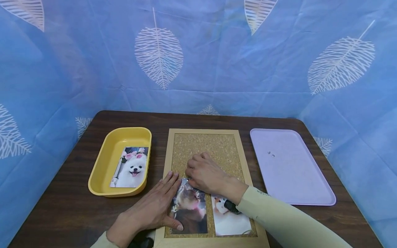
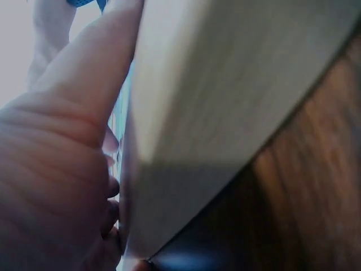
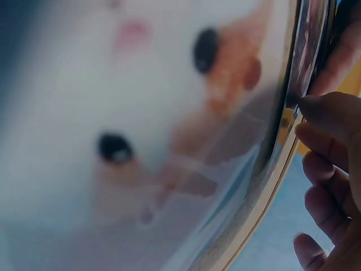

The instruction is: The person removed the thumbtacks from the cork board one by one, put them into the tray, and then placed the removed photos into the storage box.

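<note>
We've got our left hand [image 1: 152,209] flat, thumb out, against the glossy rectangular animal photo [image 1: 190,206] at lower left on the light-wood-framed corkboard [image 1: 204,144], likely bracing it, while our right hand [image 1: 207,174] sits curled at its top edge; can't tell what, if anything, it's pinching.

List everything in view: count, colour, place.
Backdrop: one, blue and white, behind table
Table: one, brown, under board
Tub: one, yellow, left of board
Dog photo: one, white, in tub
Corkboard: one, tan, table centre
Dark photo: one, brown-pink, board's lower left
Pale photo: one, white-orange, board's lower right
Tray: one, lilac, right of board
Bits: two, silvery, on tray
Sleeves: two, pale green, forearms
Devices: two, black, wrists
Left hand: one, bare, at board's left
Right hand: one, bare, at dark photo's top
</note>
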Motion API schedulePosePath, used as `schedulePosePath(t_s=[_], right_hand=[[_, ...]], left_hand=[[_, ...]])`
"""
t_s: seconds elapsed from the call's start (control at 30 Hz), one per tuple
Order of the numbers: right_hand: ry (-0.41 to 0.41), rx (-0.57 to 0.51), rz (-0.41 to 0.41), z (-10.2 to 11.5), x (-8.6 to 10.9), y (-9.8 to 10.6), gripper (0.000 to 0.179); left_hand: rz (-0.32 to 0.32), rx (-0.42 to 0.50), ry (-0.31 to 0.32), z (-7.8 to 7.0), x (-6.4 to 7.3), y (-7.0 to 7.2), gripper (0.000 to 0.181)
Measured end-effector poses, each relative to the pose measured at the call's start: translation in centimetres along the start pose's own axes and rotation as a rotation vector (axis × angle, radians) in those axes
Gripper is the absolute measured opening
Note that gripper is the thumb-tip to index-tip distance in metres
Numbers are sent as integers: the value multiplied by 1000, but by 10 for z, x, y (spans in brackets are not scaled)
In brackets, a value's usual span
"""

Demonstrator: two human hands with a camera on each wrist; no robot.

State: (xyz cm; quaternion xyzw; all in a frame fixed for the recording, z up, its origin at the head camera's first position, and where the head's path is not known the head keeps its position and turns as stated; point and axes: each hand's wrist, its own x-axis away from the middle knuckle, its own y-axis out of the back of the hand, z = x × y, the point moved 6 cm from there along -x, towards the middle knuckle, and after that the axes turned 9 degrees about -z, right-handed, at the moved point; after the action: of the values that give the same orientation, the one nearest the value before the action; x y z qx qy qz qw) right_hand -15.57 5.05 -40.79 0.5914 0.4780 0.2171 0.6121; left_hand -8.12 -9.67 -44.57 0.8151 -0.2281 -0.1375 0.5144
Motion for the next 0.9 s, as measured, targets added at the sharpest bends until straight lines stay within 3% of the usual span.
schedulePosePath(t_s=[0.4,0.63,0.9], right_hand=[[89,68,70,6,-4,1,17],[144,120,51,10,-5,2,20],[153,140,17,10,-7,3,26]], left_hand=[[-5,-15,-20,0,1,0,134],[1,-13,-13,0,1,1,135],[6,-5,-3,2,2,0,136]])
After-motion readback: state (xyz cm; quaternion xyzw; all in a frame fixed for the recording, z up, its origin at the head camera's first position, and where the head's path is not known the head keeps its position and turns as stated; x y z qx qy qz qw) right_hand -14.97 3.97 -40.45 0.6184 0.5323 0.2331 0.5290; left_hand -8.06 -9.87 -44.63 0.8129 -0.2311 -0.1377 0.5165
